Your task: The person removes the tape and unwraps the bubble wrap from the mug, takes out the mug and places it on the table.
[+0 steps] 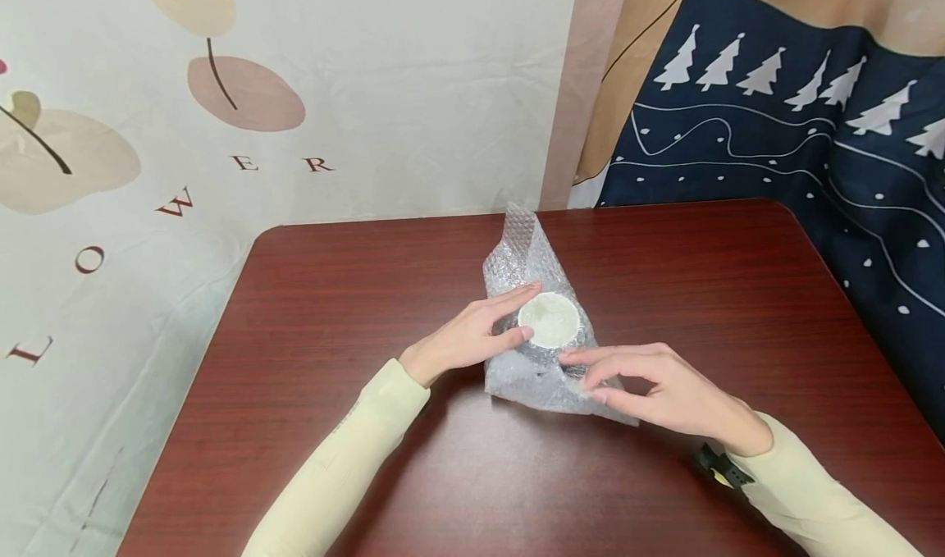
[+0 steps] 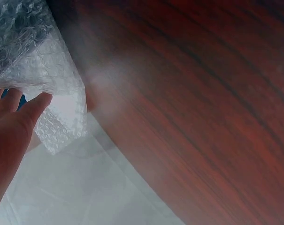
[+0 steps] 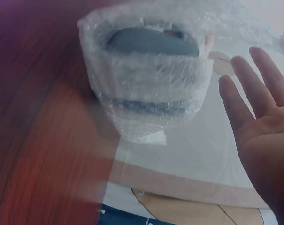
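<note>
Along eleven-to-five o'clock stretches the bubble wrap (image 1: 522, 372), spread left hand (image 1: 476, 329) touching at nine, right hand (image 1: 668, 381), grip unclear, at four.

Prob. home rm w/ tbl (image 1: 709, 294), pale lettered cloth (image 1: 428, 89), navy tree-print cloth (image 1: 775, 134).

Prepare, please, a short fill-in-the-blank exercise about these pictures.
The wrap is covered in small ____.
The hand nearer the blue cloth is the person's ____ one.
White ____ stand in a row on that blue cloth.
The rightmost letter on the pale cloth is ____.
Missing words: bubbles; right; trees; R.
</note>
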Available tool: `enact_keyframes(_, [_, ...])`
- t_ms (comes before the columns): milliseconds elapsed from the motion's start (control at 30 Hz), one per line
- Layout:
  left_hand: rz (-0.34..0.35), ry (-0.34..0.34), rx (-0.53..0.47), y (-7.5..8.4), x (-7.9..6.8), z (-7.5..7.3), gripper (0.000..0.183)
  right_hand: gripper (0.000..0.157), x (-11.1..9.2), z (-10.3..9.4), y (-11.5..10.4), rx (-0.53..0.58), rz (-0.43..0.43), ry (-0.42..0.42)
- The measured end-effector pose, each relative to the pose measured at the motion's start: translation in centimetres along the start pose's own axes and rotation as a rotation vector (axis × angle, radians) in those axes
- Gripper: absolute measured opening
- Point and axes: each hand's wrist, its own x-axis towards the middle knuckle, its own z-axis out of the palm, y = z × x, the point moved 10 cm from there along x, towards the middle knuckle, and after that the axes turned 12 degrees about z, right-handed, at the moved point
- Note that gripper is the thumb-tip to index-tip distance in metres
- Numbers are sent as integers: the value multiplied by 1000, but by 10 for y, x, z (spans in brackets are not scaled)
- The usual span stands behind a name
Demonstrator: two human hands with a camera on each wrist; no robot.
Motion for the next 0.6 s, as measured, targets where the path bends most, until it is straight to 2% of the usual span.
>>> enact_keyframes(67, [0,0,3,0,0,0,67,44,0,3,-4,11,-34,-14])
enact_keyframes(300, [-7,-10,6,-2,-1,1,66,40,2,16,-4,42,25,-100])
enact_keyframes(433, [-11,-15,6,-3,-1,1,66,35,2,19,-7,49,1,-143])
enact_keyframes(533, [-11,-16,3,-3,-1,1,66,28,4,12,-9,74,-47,-132])
enact_keyframes(600, [-10,-16,2,-3,-1,1,66,26,6,4,-6,94,-40,-86])
